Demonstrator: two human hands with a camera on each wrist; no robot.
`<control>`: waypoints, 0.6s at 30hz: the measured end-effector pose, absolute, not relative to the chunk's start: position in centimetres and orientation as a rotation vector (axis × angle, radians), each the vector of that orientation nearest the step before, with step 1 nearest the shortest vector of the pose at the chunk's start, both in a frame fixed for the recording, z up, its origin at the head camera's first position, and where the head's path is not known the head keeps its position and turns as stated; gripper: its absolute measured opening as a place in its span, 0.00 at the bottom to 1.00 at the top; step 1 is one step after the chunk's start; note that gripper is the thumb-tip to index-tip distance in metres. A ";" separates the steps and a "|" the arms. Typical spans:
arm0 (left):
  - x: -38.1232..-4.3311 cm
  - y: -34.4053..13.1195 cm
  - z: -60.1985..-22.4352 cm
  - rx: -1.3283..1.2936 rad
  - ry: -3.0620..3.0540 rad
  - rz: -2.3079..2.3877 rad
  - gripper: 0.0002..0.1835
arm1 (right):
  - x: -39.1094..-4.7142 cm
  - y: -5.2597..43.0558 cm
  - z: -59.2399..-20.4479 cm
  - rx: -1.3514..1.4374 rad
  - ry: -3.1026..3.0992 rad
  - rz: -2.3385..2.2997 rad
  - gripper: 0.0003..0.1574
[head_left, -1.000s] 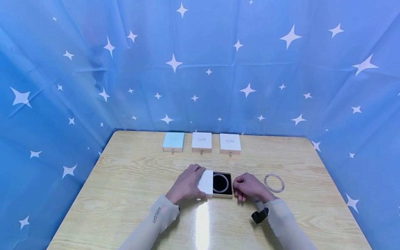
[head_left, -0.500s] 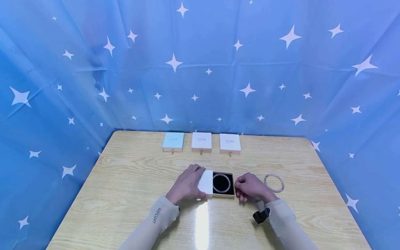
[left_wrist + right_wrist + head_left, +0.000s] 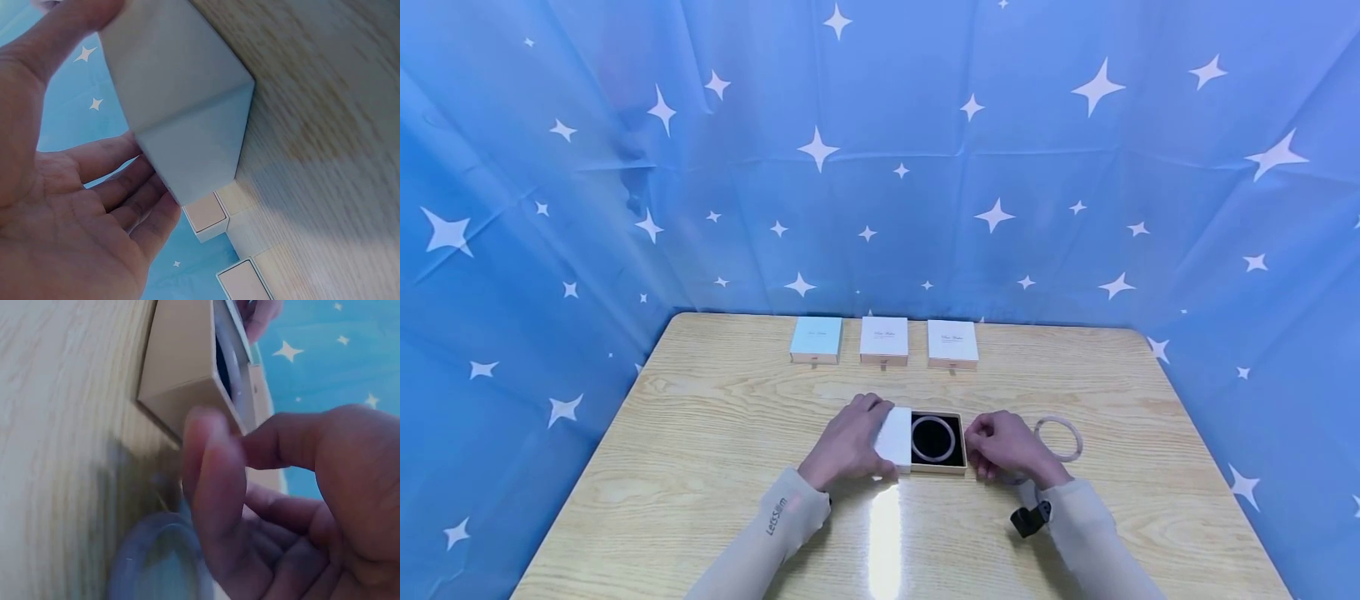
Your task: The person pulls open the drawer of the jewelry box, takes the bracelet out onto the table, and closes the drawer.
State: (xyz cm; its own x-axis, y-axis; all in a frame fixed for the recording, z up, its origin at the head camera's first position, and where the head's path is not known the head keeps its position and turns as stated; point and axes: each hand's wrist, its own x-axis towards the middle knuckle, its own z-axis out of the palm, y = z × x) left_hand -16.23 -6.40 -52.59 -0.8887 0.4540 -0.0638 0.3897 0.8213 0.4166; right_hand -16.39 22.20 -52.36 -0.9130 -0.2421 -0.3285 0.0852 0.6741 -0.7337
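My left hand [image 3: 848,446] grips the white outer sleeve of a drawer-style gift box [image 3: 893,440], thumb on the near side and fingers on the far side. From its right end the drawer [image 3: 964,442] sticks out, lined in black, and a pale bangle [image 3: 953,440] lies in it. My right hand [image 3: 1009,446] is at the drawer's front face, thumb and forefinger pinched together there; the pull tab is hidden by the fingers. A second bangle [image 3: 1079,442] lies on the table behind the right wrist. Below that hand, the right wrist view shows a pale translucent ring [image 3: 125,562].
Along the back of the table [image 3: 700,500] stand a light blue box [image 3: 817,337] and two white boxes, one in the middle [image 3: 884,337] and one at the right [image 3: 952,340]. Behind them hangs a blue curtain [image 3: 880,200] with white stars.
The drawer has slid slightly farther out to the right along with my right hand, showing the whole bangle inside. My left hand and the sleeve have stayed in place.
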 end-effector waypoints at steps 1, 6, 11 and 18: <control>-16.2 -6.4 -52.6 0.661 2.843 0.602 0.56 | -16.4 22.2 -52.1 -0.131 2.538 -1.099 0.09; -16.2 -6.4 -52.6 0.659 2.846 0.596 0.57 | -16.1 21.5 -50.8 -0.270 2.773 -0.996 0.13; -16.2 -6.5 -52.5 0.656 2.841 0.600 0.57 | -15.4 20.4 -50.1 -0.493 2.877 -0.939 0.22; -16.3 -6.4 -52.6 0.657 2.842 0.602 0.57 | -14.7 18.8 -50.3 -0.729 2.983 -0.731 0.28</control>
State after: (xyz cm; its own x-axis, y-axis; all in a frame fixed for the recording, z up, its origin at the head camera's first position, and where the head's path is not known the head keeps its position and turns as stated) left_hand -16.25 -6.35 -52.57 -0.8899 0.4513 -0.0666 0.3855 0.8220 0.4191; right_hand -14.65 18.80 -50.33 -0.8932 -0.4332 0.1210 -0.4400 0.7860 -0.4343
